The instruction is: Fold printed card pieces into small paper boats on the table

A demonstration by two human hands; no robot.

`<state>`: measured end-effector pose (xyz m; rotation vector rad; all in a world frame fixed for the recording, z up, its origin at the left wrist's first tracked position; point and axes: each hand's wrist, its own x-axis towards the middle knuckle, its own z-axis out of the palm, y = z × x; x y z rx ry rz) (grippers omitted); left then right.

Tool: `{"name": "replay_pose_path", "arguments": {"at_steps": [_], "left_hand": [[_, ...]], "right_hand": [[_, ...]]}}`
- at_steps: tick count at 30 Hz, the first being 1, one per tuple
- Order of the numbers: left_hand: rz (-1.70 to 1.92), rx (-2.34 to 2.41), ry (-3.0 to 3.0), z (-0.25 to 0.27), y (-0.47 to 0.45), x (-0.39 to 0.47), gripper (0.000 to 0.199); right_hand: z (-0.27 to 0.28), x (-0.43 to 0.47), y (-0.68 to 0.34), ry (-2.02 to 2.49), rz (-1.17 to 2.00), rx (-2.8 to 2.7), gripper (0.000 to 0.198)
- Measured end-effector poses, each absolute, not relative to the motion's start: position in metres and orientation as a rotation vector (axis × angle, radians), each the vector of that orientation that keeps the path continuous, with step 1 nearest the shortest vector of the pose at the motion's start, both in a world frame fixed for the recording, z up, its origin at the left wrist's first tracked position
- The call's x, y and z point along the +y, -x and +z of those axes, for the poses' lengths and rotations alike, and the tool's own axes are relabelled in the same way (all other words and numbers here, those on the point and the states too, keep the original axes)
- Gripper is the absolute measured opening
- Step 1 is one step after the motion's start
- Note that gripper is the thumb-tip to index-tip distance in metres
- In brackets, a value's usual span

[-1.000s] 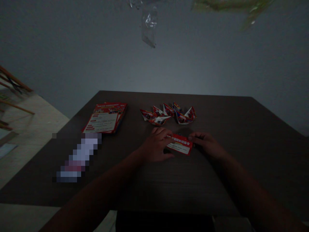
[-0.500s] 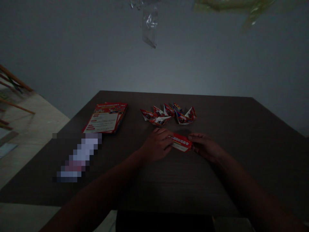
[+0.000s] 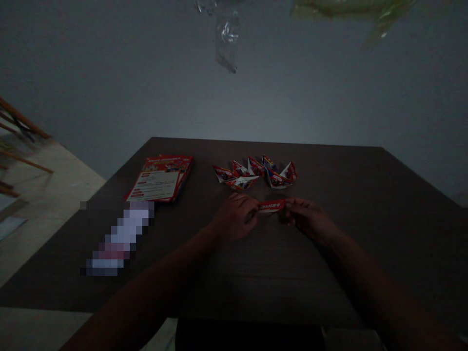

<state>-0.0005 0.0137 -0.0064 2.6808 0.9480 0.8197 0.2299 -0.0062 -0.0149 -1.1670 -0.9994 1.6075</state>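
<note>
Between my hands is a narrow folded red-and-white paper (image 3: 271, 206) with printed characters. My left hand (image 3: 237, 216) pinches its left end, and my right hand (image 3: 309, 218) grips its right end between thumb and fingers. Just beyond the hands stand several folded paper boats (image 3: 242, 182), red, white and blue, grouped close together on the dark wooden table (image 3: 234, 287). A stack of printed red leaflets (image 3: 157, 180) lies at the far left of the table.
A pixelated oblong patch (image 3: 120, 239) covers something in front of the leaflets. Behind the table rises a pale wall (image 3: 329, 97) with a clear plastic bag (image 3: 227, 41) hanging on it. Wooden legs (image 3: 25, 156) show on the floor at left.
The paper has tipped and now shows a narrower strip, its lower white part mostly out of sight. Both hands keep hold of it, with small finger shifts. Boats and leaflets stay put.
</note>
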Motion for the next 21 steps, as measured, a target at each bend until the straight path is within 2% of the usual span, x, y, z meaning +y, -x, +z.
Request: {"name": "replay_pose_path", "arguments": {"at_steps": [7, 14, 21], "left_hand": [[1.048, 0.904, -2.581, -0.0089, -0.0005, 0.013, 0.003], [1.112, 0.821, -2.552, -0.0112, -0.0011, 0.0129, 0.002], [1.139, 0.812, -2.522, -0.0067, -0.002, 0.0097, 0.003]], "right_hand": [[-0.0244, -0.0056, -0.2326, 1.206, 1.503, -1.302, 0.032], [-0.0175, -0.0081, -0.2314, 1.289, 1.402, -1.501, 0.024], [-0.0177, -0.0085, -0.2328, 1.361, 1.278, -1.558, 0.027]]}}
